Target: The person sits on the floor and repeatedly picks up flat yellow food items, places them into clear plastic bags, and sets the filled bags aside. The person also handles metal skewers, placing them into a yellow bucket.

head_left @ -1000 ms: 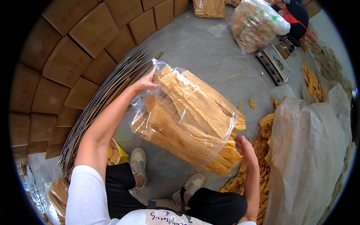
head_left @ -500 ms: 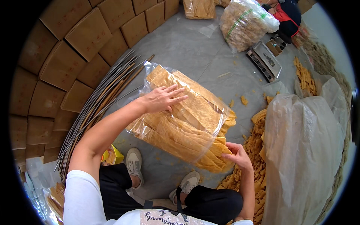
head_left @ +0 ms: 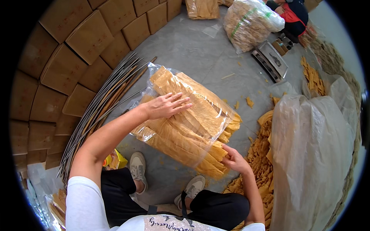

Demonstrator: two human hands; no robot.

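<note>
A clear plastic bag (head_left: 151, 72) lies tilted on the floor in front of me, filled with long, folded, yellow-tan dried sheets (head_left: 192, 106) that look like tofu skin. Sheet ends stick out of the bag's right-hand mouth. My left hand (head_left: 166, 106) rests flat on top of the bag, fingers stretched and apart. At the lower right of the mouth, my right hand (head_left: 234, 161) grips the protruding sheet ends, with its thumb on top and some fingers hidden.
Stacked cardboard boxes (head_left: 65, 63) line the left, beside a bundle of thin rods (head_left: 104, 104). To the right, a heap of sheet pieces (head_left: 262, 158) lies by a translucent plastic cover (head_left: 312, 146). Farther off are a scale (head_left: 269, 61), a full bag (head_left: 250, 25) and another person (head_left: 295, 17).
My right hand has shifted slightly left and up against the sheet ends. My left hand has settled flatter on the bag, and the bag has barely moved.
</note>
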